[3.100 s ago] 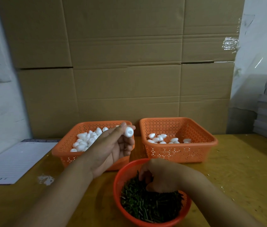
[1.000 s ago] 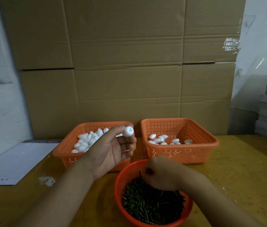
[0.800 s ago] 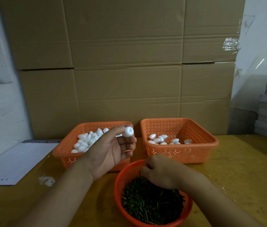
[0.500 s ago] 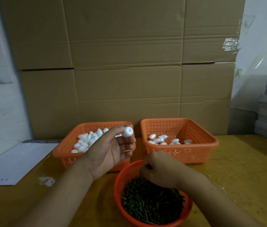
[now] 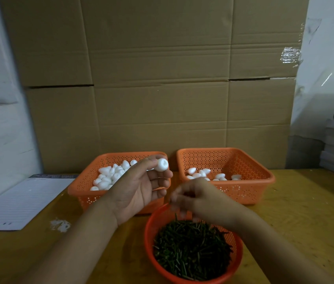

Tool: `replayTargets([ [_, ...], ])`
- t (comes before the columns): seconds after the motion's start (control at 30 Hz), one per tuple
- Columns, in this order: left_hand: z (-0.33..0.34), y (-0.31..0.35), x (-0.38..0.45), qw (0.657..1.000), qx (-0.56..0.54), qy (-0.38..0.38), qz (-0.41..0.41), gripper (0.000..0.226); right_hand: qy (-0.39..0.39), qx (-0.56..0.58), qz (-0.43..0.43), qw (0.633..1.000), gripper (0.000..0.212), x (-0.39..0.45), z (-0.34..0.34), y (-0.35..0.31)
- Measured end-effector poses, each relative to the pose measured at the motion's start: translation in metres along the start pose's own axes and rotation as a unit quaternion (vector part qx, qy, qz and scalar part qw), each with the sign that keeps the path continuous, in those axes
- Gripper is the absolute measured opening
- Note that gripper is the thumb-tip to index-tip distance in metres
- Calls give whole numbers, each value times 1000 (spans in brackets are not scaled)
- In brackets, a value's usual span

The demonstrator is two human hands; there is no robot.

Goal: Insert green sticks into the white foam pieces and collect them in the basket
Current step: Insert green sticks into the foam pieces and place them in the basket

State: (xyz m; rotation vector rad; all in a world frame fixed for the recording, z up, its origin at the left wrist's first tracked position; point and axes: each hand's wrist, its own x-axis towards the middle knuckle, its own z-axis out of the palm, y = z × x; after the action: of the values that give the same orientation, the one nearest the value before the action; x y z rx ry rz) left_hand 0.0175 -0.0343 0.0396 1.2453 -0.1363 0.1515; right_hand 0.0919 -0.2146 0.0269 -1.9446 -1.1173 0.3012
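At frame centre, the left hand (image 5: 139,191) pinches a foam piece (image 5: 161,164) by its fingertips, hole outward, presumably awaiting a stick; the blurred right hand (image 5: 194,198) hovers over the bowl of sticks (image 5: 190,245), grip unclear.

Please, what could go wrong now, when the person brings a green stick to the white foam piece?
The right hand is blurred above the round basket of green sticks, so whether its fingers hold a stick is unclear; it may come up empty. The left hand pinches the foam piece only at the fingertips, so a push might knock it loose.
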Motion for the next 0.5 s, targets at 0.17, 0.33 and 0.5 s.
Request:
replayTargets([
  [0.17, 0, -2, 0, 999, 34, 14, 10, 45, 108, 232, 6, 967, 18, -3, -10, -7],
  [0.33, 0, -1, -2, 997, 69, 18, 29, 45, 181, 323, 20, 929, 7, -1, -13, -9],
  [0.5, 4, -3, -3, 997, 70, 28, 26, 49, 208, 344, 16, 916, 11, -1, -13, -8],
])
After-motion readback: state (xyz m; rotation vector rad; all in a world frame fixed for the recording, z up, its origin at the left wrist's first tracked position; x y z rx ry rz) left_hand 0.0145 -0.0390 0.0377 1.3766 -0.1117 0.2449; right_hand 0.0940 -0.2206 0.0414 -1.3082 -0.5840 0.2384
